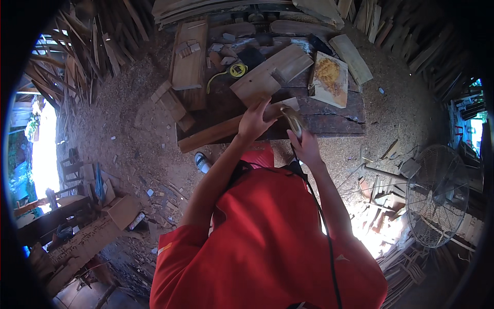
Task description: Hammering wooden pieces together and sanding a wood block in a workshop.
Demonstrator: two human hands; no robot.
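Observation:
My left hand [252,122] straddles a long wooden strip [216,132] along the table's near edge, fingers at its far side and thumb at its near side. Closed round a corded power tool [292,121] with a shiny brass-coloured body, my right hand [307,148] is just right of the left. The tool's head lies by the strip's right end; its exact kind is unclear. A black cord [326,232] runs from it down over my red shirt. Beyond both hands a wide board [252,85] lies with a small wood block [278,76] on it.
The dark wooden table [329,123] also carries a yellow tape measure [237,70], a pale board with an orange-brown patch [329,77], and several offcuts [188,49] at left. A large fan [437,195] stands at right. Wood scraps and shavings litter the floor; lumber leans all round.

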